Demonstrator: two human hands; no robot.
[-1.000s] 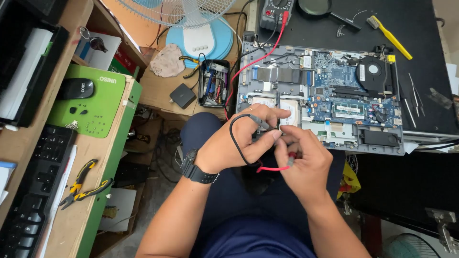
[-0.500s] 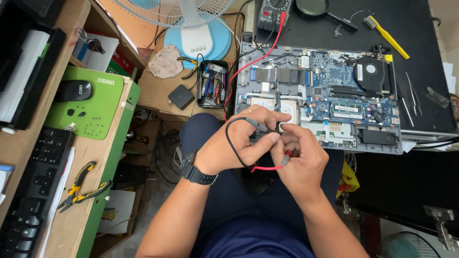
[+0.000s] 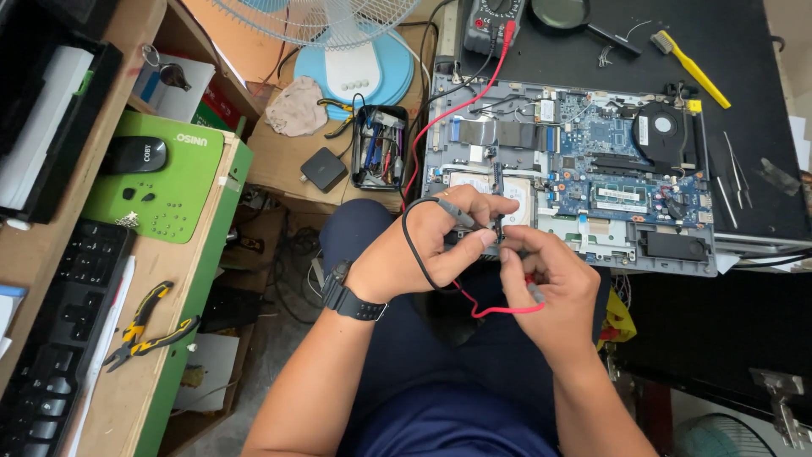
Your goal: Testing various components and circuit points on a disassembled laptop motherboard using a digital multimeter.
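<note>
The fingers (image 3: 474, 222) of the left hand (image 3: 423, 245) are closed around a thin probe (image 3: 457, 211) with a black wire (image 3: 412, 245), just in front of the open laptop (image 3: 584, 161) on the black counter (image 3: 744, 51). The right hand (image 3: 550, 283) is curled, pinching a probe on a red wire (image 3: 499, 311), and both hands touch above the lap. A green mat (image 3: 161, 182) with a black mouse (image 3: 134, 155) lies far left.

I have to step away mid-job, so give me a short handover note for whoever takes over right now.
Left hand: pinches the black probe, lead looping below the wrist.
Right hand: grips the red probe; red lead runs up to the multimeter.
Both hands meet at the near edge of the opened laptop; the exact contact point is hidden.
Done: bottom cover off, board exposed, meter connected.
Left: no reading visible; laptop is not yet closed. Tool box sits to its left.
</note>
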